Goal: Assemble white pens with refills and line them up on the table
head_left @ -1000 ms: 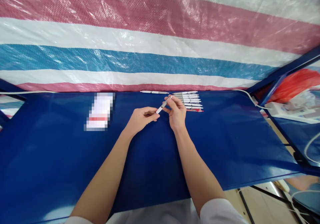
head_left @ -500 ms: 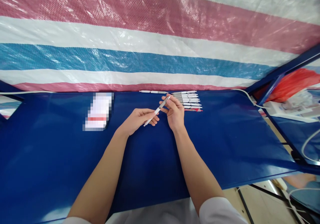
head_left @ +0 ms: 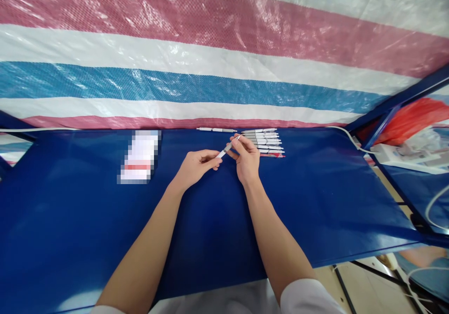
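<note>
Both hands pinch one white pen [head_left: 224, 153] between them: the left hand [head_left: 196, 163] closes on its lower end, the right hand [head_left: 247, 159] on its upper end, just above the blue table [head_left: 315, 202] and in front of the row of pens [head_left: 268, 142]. By my reading it is being worked at its middle, joined or parted I cannot tell. Any next move calls for a straight, steady force along its length.

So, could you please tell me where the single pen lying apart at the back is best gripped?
Probably at mid-barrel, coming from above on the near side: the lone pen lies flat along the table's back edge, with the striped tarp close behind and the row of pens off its right end.
</note>
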{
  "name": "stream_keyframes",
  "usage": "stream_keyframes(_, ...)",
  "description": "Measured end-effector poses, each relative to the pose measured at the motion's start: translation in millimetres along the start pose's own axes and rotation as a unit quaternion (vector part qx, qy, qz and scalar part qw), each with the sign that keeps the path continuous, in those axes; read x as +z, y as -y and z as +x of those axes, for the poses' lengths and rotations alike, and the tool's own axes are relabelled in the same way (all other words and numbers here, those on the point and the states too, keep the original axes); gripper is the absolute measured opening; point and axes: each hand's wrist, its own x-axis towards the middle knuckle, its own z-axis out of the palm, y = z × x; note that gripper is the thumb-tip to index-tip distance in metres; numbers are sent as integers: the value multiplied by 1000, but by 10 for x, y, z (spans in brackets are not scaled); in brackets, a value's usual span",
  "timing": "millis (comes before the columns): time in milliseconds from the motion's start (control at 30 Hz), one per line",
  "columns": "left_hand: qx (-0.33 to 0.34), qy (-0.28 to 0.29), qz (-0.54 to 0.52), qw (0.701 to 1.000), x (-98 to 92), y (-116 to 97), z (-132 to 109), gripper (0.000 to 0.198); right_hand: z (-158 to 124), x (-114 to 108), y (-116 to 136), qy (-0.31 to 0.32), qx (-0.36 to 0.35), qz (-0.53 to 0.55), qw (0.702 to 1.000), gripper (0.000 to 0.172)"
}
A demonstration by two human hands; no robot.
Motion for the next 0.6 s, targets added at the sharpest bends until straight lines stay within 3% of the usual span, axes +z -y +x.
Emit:
stream_keyframes(133, -37, 68, -38, 996, -31, -23, -20, 34, 8, -25, 1, 24, 29, -15, 999, 25)
stream_keyframes(200, -47, 73, -50, 995, -38, -25, -25, 34, 10, -34, 2, 36, 30, -13, 999, 27)
stream_keyframes(600, 10, -50, -5, 999, 62, 59, 13, 37, -4, -6, 4, -14, -21, -8, 1000, 26)
